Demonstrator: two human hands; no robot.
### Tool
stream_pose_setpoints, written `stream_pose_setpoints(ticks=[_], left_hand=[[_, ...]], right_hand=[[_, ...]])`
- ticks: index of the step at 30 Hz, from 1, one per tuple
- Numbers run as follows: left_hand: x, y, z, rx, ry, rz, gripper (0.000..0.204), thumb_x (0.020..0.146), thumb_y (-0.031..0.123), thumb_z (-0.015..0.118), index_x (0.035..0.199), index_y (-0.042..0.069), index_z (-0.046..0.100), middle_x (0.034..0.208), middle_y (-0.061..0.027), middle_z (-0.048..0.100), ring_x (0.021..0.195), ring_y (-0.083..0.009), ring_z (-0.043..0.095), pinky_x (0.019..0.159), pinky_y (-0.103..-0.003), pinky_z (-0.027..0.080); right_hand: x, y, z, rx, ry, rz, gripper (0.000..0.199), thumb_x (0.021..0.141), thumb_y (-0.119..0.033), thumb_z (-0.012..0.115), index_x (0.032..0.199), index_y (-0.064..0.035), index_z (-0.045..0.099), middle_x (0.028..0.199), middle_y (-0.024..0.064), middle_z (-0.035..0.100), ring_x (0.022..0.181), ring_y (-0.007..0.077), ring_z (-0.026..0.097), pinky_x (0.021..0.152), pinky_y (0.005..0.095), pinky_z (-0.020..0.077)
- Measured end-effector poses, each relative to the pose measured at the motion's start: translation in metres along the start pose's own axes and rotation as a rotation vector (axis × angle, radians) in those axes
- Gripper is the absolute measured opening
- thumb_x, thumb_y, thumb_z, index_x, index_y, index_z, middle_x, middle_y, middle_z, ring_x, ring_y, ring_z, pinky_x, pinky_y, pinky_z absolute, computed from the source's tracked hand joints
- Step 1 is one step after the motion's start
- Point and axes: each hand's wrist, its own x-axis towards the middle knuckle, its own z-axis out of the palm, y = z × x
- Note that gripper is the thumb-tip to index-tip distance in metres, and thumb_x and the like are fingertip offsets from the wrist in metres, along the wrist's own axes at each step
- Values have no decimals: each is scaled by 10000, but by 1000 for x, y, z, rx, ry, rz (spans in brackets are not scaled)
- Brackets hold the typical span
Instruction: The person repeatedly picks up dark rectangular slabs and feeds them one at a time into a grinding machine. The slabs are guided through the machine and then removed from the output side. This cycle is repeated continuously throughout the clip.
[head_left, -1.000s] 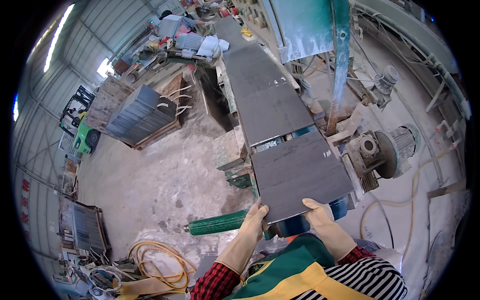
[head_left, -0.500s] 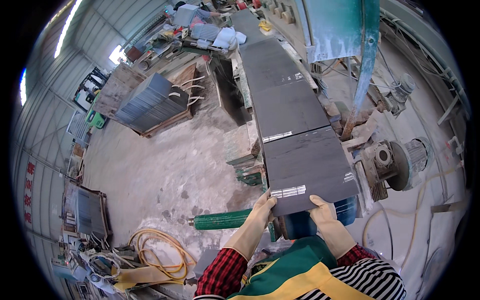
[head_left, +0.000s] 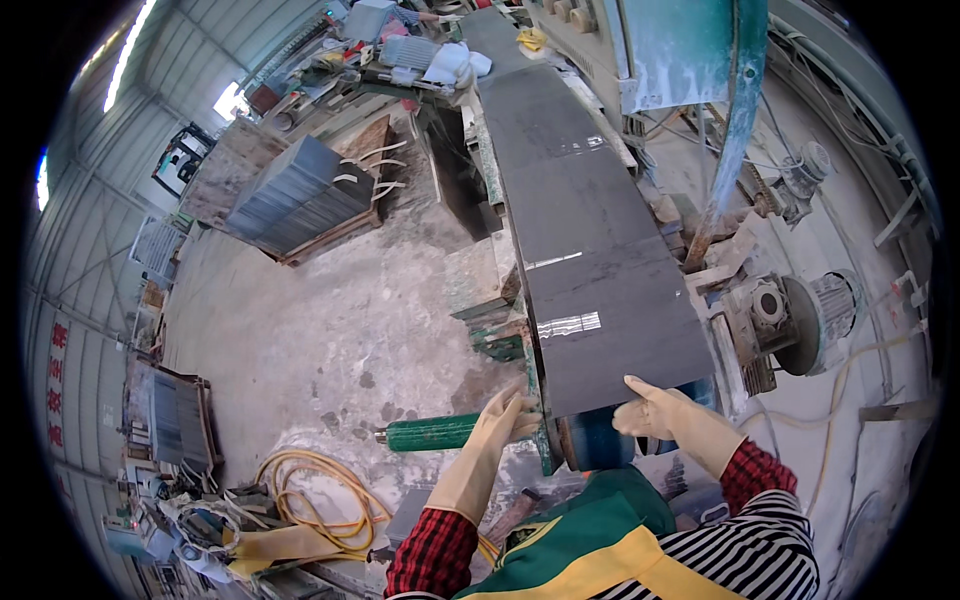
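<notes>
A dark grey stone slab [head_left: 625,345] lies flat at the near end of a line of similar slabs [head_left: 570,200] on the conveyor, with light glinting off its face. My left hand [head_left: 505,417], in a cream glove, hovers off the slab's near left corner, above the inner end of a green roller [head_left: 432,432]. Its fingers are apart and hold nothing. My right hand [head_left: 660,412], gloved alike, is at the slab's near edge with fingers stretched out; whether it touches the slab I cannot tell. A blue drum [head_left: 598,440] shows below that edge.
A stack of slabs [head_left: 300,200] stands on a pallet at the left, and another stack [head_left: 178,415] nearer me. A yellow hose [head_left: 325,490] lies coiled at lower left. To the right are a motor [head_left: 770,305] and a green post [head_left: 735,150]. A person's arm shows at the far end.
Both hands have let go of the near slab. My left hand has drawn off to the left, my right slightly aside. The dark gap between the near slab and the one beyond has closed.
</notes>
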Motion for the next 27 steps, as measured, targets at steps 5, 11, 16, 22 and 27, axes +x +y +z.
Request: stream_pose_setpoints(ticks=[5, 11, 16, 22, 27], left_hand=[[-47, -48, -39, -185, 157, -76, 531, 1026, 255, 523, 1499, 88, 348, 1342, -184, 563, 1097, -279, 636, 934, -401, 564], [-125, -133, -100, -508, 276, 95, 645, 1007, 273, 553, 1529, 62, 238, 1441, -223, 457, 1207, -342, 567, 1016, -444, 508], [-186, -183, -134, -574, 554, 171, 642, 1005, 273, 559, 1518, 40, 252, 1443, -226, 455, 1224, -346, 555, 1021, -436, 505], [-315, -273, -167, -703, 959, 400, 573, 994, 216, 577, 1469, 1, 338, 1269, -181, 606, 1018, -248, 674, 852, -354, 599], [-475, -486, -219, -349, 1619, 301, 453, 927, 86, 597, 1341, -51, 472, 1175, -157, 631, 976, -224, 654, 831, -334, 551]], right_hand=[[10, 5, -13, 306, -355, 102, 588, 1002, -519, 466, 772, -8, 643, 727, 61, 671, 607, 118, 629, 446, 161, 452], [-30, 0, 87, 544, -338, -308, 382, 1008, -389, 538, 889, -33, 607, 730, 17, 566, 592, 117, 539, 476, 214, 422], [17, 21, 171, 274, -579, -204, 443, 1023, -397, 509, 933, 13, 653, 811, 93, 648, 643, 152, 585, 545, 240, 483], [81, 144, 252, 115, -547, -100, 417, 1017, -371, 511, 930, -13, 705, 917, 140, 738, 747, 236, 717, 600, 320, 587], [146, 279, 260, -16, -369, 5, 427, 1015, -393, 500, 1080, -1, 656, 1052, 148, 725, 829, 278, 711, 642, 371, 589]])
